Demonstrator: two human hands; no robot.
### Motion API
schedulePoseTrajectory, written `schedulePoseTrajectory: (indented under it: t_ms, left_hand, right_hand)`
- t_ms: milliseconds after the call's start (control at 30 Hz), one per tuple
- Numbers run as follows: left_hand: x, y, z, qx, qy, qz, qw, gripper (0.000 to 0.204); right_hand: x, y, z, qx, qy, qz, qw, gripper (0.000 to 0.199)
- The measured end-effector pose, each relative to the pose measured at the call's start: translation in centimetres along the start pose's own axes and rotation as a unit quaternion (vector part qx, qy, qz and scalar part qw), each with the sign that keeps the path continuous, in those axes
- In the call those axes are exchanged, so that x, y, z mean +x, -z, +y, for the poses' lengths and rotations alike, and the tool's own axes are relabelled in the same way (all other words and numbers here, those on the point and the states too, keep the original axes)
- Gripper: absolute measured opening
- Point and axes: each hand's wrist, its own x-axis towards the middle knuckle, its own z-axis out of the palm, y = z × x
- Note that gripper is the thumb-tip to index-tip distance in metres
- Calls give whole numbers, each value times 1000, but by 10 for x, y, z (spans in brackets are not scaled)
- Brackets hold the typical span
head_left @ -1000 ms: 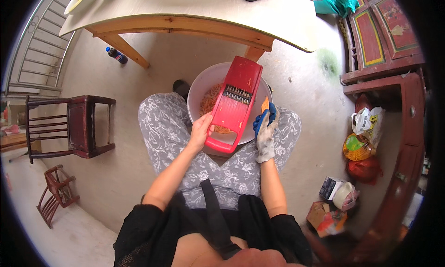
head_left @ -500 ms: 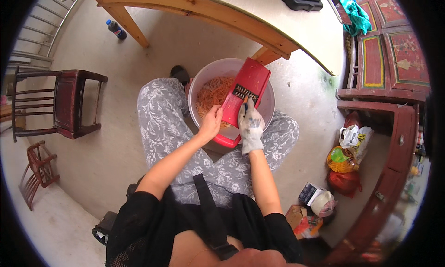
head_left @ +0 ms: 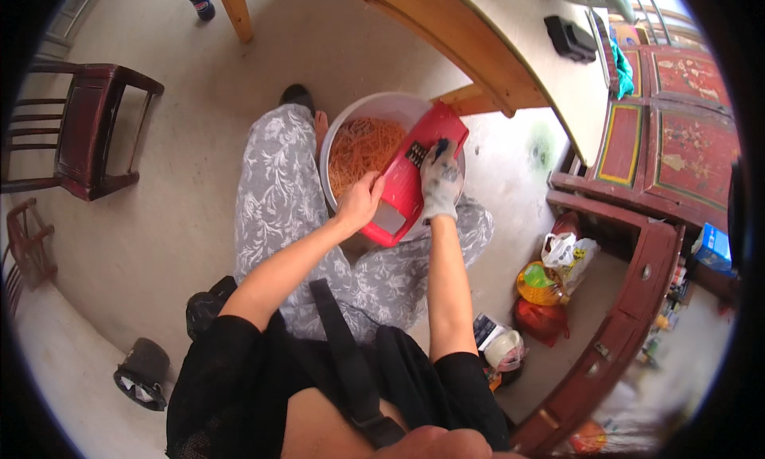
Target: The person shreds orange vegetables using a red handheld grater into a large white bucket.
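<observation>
Seen from the head camera, a white bowl (head_left: 344,132) rests on the lap of a seated person in grey flowered trousers, and everything else is placed from it. The bowl holds a heap of orange shreds (head_left: 360,150). A red grater (head_left: 410,180) lies slanted across the bowl's right rim, its upper end over the bowl and its lower end toward the person. The left hand (head_left: 358,204), bare, is clamped on the grater's lower left edge. The right hand (head_left: 441,180), in a pale work glove, is pressed flat on the grater's face with something dark under the fingers; what it is cannot be made out.

Just beyond the bowl a wooden table (head_left: 446,29) runs overhead, its leg (head_left: 468,102) coming down close to the bowl's far right side. Well to the bowl's left stands a dark red chair (head_left: 88,140). Far beyond it, to the left, a dark bottle (head_left: 200,0) stands on the floor. To the bowl's right and nearer the person lie plastic bags (head_left: 550,280) beside a red cabinet (head_left: 645,276). A black case (head_left: 571,38) sits on the tabletop.
</observation>
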Motion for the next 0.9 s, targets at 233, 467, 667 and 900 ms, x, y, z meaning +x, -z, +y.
schedulePoseTrajectory:
  t_ms: [233, 467, 667, 900]
  left_hand:
    - [1, 9, 17, -32, 30, -25, 999, 35]
    - [4, 7, 6, -13, 46, -2, 999, 36]
    - [2, 11, 9, -22, 55, -31, 998, 39]
    - [3, 5, 15, -28, 73, -40, 996, 37]
  right_hand:
    - [-24, 13, -4, -57, 49, -53, 996, 26]
    - [-43, 15, -23, -135, 74, -124, 980, 36]
    - [-1, -14, 1, -139, 112, 3, 984, 30]
    - [-16, 4, -24, -92, -4, -101, 991, 32]
